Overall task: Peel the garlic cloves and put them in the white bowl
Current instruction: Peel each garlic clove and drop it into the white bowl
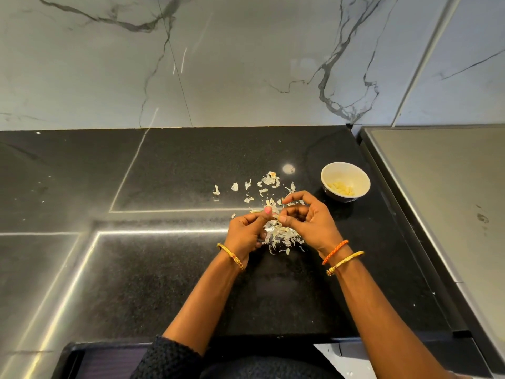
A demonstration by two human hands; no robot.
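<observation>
My left hand [247, 231] and my right hand [307, 220] meet over the black counter, fingertips together. Between them they pinch a small pale garlic clove [274, 216], mostly hidden by the fingers. A heap of papery garlic skins [284, 237] lies under and between the hands, and more skins [269, 180] are scattered just beyond. The white bowl [355, 172] stands to the right beyond my right hand, with several peeled cloves [341, 188] at its bottom.
The black stone counter [177, 269] meets a marble wall [218, 64] at the back. A raised grey surface [442, 187] borders the counter on the right, close to the bowl. The counter's front edge runs below my forearms.
</observation>
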